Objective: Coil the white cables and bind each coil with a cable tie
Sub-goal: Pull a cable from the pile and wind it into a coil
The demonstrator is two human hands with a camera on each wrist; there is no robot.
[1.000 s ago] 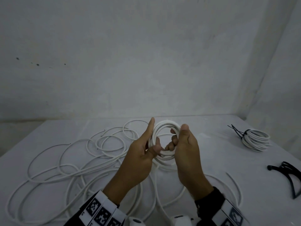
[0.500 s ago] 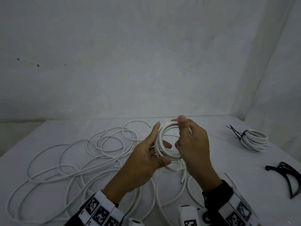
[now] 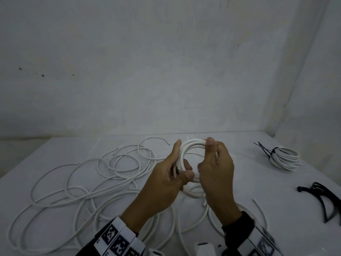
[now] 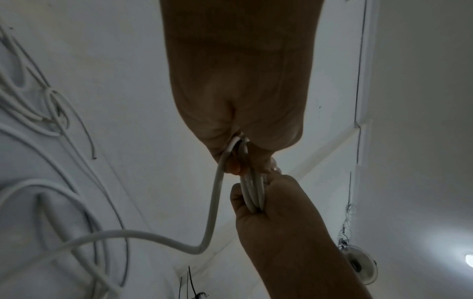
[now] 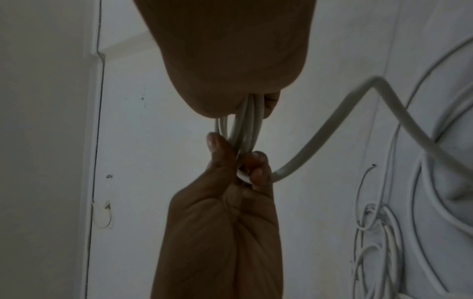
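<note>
Nearest, loose white cables [image 3: 77,191] sprawl across the white table [image 3: 276,191]. Above them the left hand [image 3: 166,182] pinches the near-left side of a white cable coil [image 3: 186,148], thumb over fingers, while the right hand [image 3: 215,169] curls round its right side, thumb on top. Farther right lie black cable ties [image 3: 324,198] and a bound coil [image 3: 284,157].

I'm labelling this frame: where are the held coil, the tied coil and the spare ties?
held coil [image 3: 191,143], head view, top arc between the thumbs
tied coil [image 3: 285,159], head view, stacked loops
spare ties [image 3: 322,195], head view, black strap
</note>
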